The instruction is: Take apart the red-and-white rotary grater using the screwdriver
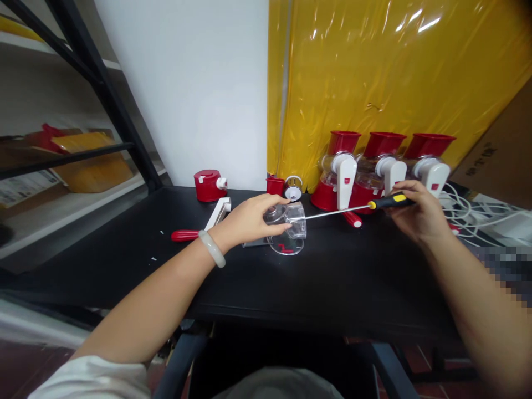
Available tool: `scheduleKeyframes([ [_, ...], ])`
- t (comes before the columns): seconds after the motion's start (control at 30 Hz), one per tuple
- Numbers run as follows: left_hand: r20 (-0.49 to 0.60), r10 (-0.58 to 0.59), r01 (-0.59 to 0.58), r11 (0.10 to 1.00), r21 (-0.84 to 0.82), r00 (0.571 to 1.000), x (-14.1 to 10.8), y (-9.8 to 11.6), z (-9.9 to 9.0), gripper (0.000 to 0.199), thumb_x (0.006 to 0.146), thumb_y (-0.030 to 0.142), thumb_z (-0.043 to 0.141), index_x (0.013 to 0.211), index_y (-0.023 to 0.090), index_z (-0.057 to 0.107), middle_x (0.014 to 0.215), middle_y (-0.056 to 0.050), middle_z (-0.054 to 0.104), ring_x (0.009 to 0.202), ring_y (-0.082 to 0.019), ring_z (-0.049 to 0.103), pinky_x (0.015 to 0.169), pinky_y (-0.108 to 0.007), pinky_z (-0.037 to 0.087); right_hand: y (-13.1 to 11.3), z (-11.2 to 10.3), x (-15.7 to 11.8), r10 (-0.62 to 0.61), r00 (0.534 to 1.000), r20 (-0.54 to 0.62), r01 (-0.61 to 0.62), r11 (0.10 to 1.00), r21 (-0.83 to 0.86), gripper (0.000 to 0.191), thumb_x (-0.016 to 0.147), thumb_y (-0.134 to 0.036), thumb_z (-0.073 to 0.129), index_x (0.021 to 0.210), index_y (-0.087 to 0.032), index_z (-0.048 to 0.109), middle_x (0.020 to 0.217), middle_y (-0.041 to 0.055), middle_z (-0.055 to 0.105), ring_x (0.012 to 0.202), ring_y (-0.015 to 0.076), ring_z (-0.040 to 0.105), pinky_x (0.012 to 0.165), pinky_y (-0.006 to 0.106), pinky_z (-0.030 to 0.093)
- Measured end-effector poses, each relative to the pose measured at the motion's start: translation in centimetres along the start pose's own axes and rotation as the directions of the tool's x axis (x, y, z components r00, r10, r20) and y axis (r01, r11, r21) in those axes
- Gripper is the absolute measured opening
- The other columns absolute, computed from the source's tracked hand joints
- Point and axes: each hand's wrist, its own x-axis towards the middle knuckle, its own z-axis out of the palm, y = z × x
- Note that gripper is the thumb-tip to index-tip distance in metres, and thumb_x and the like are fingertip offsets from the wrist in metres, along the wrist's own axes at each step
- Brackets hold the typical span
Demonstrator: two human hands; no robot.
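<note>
My left hand (260, 219) grips a clear plastic grater housing (297, 221) by its side, thumb and fingers around it, on the black table. In my right hand (418, 213) is a screwdriver (393, 200) with a black and yellow handle. Its long shaft points left, and the tip reaches the clear housing; the exact contact is too small to tell. Just left of my left hand lies a white crank handle (218, 215) with a red grip. Behind the housing are a red hopper piece (275, 185) and a metal grater drum (293, 188).
Several assembled rotary graters, including the nearest grater (346, 180), stand at the back right. A red base (210, 185) sits at the back left. White cables (465, 213) lie at the right. Black shelving (103, 94) rises on the left, and yellow-wrapped material (374, 72) stands behind.
</note>
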Motion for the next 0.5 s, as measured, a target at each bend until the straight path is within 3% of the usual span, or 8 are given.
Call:
scheduleKeyframes([
  [0.13,0.001,-0.003,0.003,1.000,-0.001,1.000,0.0,0.1,0.0,0.048,0.084,0.045,0.071,0.126,0.025,0.062,0.124,-0.006,0.069,0.110,-0.023,0.066,0.096,-0.038,0.052,0.0,0.0,-0.1,0.021,0.999,0.049,-0.022,0.999,0.032,0.019,0.060,-0.031,0.070,0.075,-0.021,0.067,0.072,0.0033,0.062,0.068,0.0156,0.058,0.055,0.026,0.047],
  [0.27,0.003,-0.009,0.009,1.000,0.004,1.000,0.0,0.1,-0.1,0.048,0.084,0.046,0.071,0.126,0.025,0.061,0.123,-0.006,0.069,0.109,-0.023,0.066,0.094,-0.038,0.052,0.5,-0.4,0.3,-0.050,0.998,-0.023,0.046,0.990,-0.135,0.042,0.079,-0.060,0.061,0.067,-0.020,0.063,0.054,0.0007,0.050,0.045,0.0126,0.045,0.040,0.026,0.035],
  [0.37,0.008,-0.016,0.016,1.000,0.004,1.000,0.0,0.2,-0.1,0.047,0.084,0.046,0.071,0.125,0.024,0.061,0.124,-0.006,0.068,0.110,-0.023,0.066,0.094,-0.038,0.052,0.4,-0.5,0.3,-0.060,0.998,-0.012,0.056,0.974,-0.218,0.029,0.077,-0.045,0.069,0.066,-0.019,0.062,0.048,-0.0021,0.046,0.037,0.0094,0.035,0.036,0.025,0.026],
  [0.43,0.011,-0.022,0.022,1.000,0.006,1.000,0.0,0.2,-0.1,0.047,0.084,0.046,0.071,0.124,0.024,0.061,0.124,-0.006,0.068,0.109,-0.023,0.066,0.094,-0.038,0.052,0.0,-0.4,0.1,-0.033,0.999,0.013,0.035,0.986,-0.162,0.015,0.068,-0.032,0.072,0.068,-0.020,0.064,0.053,-0.0018,0.051,0.041,0.0094,0.039,0.039,0.024,0.031],
  [0.5,0.017,-0.030,0.030,1.000,0.007,0.999,-0.1,0.3,-0.1,0.046,0.085,0.047,0.070,0.124,0.024,0.061,0.124,-0.006,0.068,0.110,-0.023,0.066,0.094,-0.038,0.052,-0.5,-0.1,-0.2,0.004,0.999,0.050,-0.001,0.998,-0.058,0.015,0.060,-0.026,0.072,0.073,-0.020,0.066,0.060,-0.0012,0.056,0.050,0.0109,0.048,0.047,0.024,0.041],
])
